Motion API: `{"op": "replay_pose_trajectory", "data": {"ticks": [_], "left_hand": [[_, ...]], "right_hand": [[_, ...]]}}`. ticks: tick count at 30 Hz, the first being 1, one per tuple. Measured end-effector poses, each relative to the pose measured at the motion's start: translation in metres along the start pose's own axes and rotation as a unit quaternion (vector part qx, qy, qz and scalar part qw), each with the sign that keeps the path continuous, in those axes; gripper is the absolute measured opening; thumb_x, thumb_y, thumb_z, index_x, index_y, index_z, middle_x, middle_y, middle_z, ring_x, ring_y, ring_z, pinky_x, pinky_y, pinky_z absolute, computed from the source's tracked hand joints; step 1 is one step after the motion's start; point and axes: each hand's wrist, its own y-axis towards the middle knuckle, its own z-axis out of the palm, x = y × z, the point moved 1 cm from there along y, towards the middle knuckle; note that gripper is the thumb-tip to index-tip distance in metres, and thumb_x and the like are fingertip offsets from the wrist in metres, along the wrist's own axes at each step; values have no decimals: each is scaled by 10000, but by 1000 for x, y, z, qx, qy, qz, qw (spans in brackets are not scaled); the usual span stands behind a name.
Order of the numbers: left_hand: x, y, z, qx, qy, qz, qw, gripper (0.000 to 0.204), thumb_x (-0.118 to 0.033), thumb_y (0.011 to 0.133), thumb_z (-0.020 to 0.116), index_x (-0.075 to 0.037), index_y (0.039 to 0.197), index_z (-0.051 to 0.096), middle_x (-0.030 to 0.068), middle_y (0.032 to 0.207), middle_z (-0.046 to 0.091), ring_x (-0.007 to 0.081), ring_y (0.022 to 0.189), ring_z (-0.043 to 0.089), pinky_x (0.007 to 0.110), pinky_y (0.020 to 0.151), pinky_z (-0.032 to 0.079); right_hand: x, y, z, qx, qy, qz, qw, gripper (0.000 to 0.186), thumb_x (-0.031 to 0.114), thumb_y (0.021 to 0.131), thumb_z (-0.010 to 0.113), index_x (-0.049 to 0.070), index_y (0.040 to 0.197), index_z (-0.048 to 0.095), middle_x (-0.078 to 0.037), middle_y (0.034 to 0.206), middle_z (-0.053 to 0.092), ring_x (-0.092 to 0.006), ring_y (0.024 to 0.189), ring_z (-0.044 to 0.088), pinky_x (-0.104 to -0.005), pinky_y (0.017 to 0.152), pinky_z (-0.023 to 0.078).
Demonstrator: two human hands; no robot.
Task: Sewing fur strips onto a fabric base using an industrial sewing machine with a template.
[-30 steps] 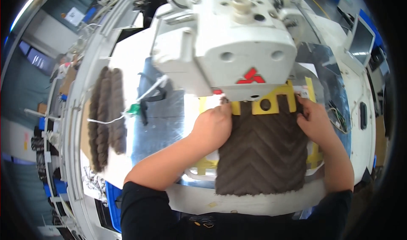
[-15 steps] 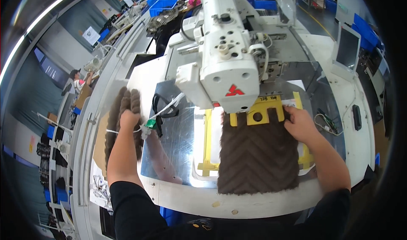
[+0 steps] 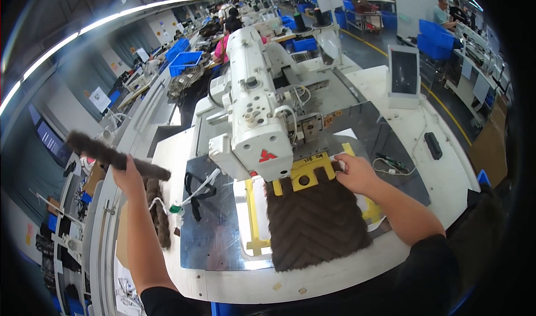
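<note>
**Soft pile pieces at the sewing machine**

Nearest, our right hand (image 3: 356, 172) presses flat on the brown chevron panel (image 3: 315, 226) at 6 o'clock of the sewing machine (image 3: 254, 132). At 9 o'clock, our left hand (image 3: 127, 176) is closed around 1 fuzzy strip (image 3: 114, 157): light, floppy, best held mid-length.

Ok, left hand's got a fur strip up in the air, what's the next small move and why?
Probably bring the brown fur strip in the left hand across to the sewing machine. It is lifted clear of the stack, while the right hand rests on the chevron fur panel by the yellow clamp.
</note>
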Motion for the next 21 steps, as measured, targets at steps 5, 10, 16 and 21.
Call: {"op": "replay_pose_trajectory", "data": {"ticks": [5, 10, 16, 21], "left_hand": [[-151, -87, -11, 11, -405, -150, 902, 383, -180, 945, 749, -2, 1222, 552, 109, 1097, 636, 212, 939, 674, 338, 839, 579], [-216, -191, -11, 248, -555, -118, 785, 190, -175, 970, 673, -35, 1047, 569, 114, 987, 626, 191, 869, 618, 346, 772, 549], [-213, -251, 22, 390, -601, -165, 678, 352, -275, 918, 767, -20, 1090, 596, 131, 1090, 633, 225, 1035, 607, 364, 920, 498], [-169, -223, 30, 341, -630, -297, 631, 366, -315, 999, 671, -45, 1220, 560, 134, 1136, 651, 256, 1042, 653, 446, 882, 560]], "right_hand": [[75, -33, -32, -43, 5, -77, 996, 418, 247, 846, 726, 58, 1216, 693, -117, 886, 710, -279, 761, 688, -393, 684, 538], [141, -58, -31, -53, 2, -346, 937, 616, 357, 869, 768, 51, 1375, 596, -188, 1243, 623, -363, 1125, 623, -441, 982, 495], [129, -49, -15, 122, 38, -269, 955, 492, 277, 912, 716, 22, 1312, 587, -220, 1173, 661, -404, 1127, 630, -449, 969, 506], [105, -40, -44, 96, -106, -238, 961, 264, 181, 846, 711, 3, 1022, 627, -196, 977, 683, -413, 977, 657, -495, 850, 521]]}}
